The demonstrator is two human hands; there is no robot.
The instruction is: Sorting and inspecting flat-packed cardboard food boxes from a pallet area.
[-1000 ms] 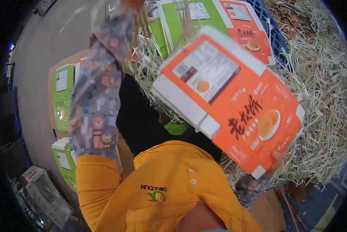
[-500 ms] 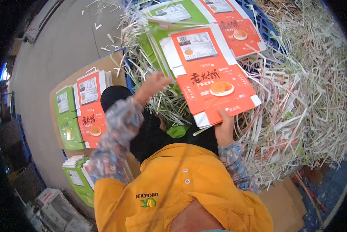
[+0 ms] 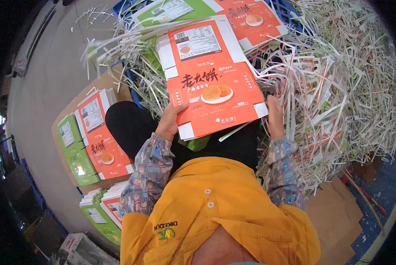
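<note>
A flat orange-and-white printed carton [image 3: 233, 117], with pastries on a plate pictured on it, lies tilted above my lap. Extra white edges along its left side suggest more sheets underneath. My left hand [image 3: 170, 121] grips its lower left edge, thumb on top and fingers underneath. At the lower right corner, my right hand [image 3: 275, 117] is closed against the edge, its fingers partly hidden. Beyond the carton, another flat orange carton [image 3: 268, 31] and a green carton [image 3: 147, 15] lie on the shredded paper.
Shredded paper strips [image 3: 321, 128] heap up on the right and around a blue plastic crate [image 3: 290, 13]. Left of my knee, stacked orange cartons [image 3: 118, 154] and green cartons [image 3: 81, 163] sit on cardboard. A grey-white box [image 3: 81, 247] stands lower left.
My left hand has come down onto the carton's left edge. My right hand has shifted from the bottom edge to the right corner. The carton has moved left and turned straighter.
</note>
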